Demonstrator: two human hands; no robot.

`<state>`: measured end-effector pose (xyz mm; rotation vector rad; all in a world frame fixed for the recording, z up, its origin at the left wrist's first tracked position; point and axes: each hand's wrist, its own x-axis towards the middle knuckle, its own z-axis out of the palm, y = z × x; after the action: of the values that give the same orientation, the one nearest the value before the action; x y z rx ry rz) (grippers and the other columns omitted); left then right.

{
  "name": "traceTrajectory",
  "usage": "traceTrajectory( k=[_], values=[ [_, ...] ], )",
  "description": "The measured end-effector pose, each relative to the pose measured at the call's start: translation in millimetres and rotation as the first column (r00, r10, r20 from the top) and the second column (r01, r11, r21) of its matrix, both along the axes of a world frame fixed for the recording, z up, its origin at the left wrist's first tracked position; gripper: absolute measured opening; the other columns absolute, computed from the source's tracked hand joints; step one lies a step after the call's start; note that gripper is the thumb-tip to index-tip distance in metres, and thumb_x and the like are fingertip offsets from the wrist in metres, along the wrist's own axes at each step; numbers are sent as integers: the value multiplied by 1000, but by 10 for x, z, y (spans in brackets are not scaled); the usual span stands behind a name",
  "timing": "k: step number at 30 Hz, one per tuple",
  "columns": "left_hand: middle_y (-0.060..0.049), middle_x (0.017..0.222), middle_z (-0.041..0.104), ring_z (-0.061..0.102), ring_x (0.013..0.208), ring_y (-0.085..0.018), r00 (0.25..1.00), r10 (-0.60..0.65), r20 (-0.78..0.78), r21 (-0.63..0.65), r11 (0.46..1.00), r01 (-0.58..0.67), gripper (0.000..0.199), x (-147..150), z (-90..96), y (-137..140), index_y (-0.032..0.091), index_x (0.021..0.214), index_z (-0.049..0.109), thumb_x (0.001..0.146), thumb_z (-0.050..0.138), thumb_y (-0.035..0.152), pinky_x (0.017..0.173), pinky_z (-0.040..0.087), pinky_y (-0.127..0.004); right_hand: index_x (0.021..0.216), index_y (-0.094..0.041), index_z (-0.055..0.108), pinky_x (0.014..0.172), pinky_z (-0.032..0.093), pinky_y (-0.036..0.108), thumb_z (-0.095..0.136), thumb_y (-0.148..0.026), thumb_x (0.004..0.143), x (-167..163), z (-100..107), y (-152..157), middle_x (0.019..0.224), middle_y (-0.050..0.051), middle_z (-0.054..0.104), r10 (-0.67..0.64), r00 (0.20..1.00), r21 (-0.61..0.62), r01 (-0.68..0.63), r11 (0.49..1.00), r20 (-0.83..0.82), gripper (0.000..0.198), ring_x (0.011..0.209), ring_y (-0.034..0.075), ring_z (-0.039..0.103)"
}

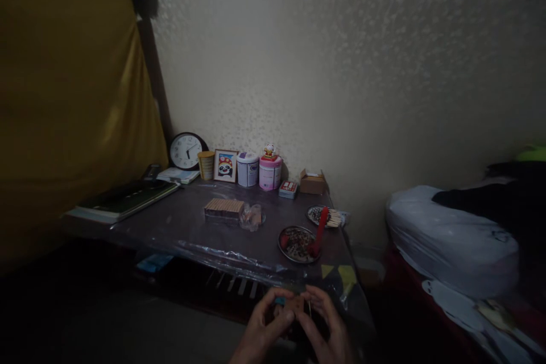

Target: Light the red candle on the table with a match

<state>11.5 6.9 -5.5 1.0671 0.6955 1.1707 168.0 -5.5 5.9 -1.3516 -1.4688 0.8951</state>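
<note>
Evidently both hands are busy with one thing: a small, flat, tan-brown piece marked with tiny dark spots. The left hand pinches its left side between thumb and curled fingers, and the right hand pinches it from the other side, the two thumbs close together on its near face. A thin pale sliver shows beside the right hand's fingers, too dim to make out. The piece is held up low in the view, by the near right part of a dark grey counter covered in clear plastic; whether it is over the surface or just short of the edge cannot be told.

Beyond the hands, a round shiny metal plate holds a mix of dark and pale bits, with a long-handled red plastic spoon leaning up from it. Behind that plate, a second, smaller metal dish carries similar bits, with a bundle of pale thin sticks at its right side. Farther left lies a long row of thin tan slabs, just beside a crumpled clear plastic bag.
</note>
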Motion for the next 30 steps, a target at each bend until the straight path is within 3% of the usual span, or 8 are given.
traceTrajectory(
  k=[15,20,30],
  values=[
    [2,72,56,47,64,-11,997,-13,-70,19,1000,15,36,-11,-90,34,19,92,62,67,70,43,60,35,-24,107,-22,59,90,49,31,63,-44,72,-19,73,-10,110,8,67,-36,998,-40,33,999,-55,42,108,25,60],
    [3,70,54,47,64,-11,998,-28,-56,2,1000,28,36,-14,-114,44,19,92,62,66,71,42,62,35,-24,105,-23,62,87,50,32,64,-43,71,-3,42,2,107,8,68,-53,997,-1,53,999,-55,39,105,25,61],
    [-1,86,66,57,81,-18,1000,-9,11,-15,1000,9,31,-34,-33,24,20,91,63,67,72,37,74,39,-27,107,-24,60,91,48,30,60,-42,77,40,-8,28,112,8,66,31,995,50,-26,998,-90,35,107,23,60]
  ],
)
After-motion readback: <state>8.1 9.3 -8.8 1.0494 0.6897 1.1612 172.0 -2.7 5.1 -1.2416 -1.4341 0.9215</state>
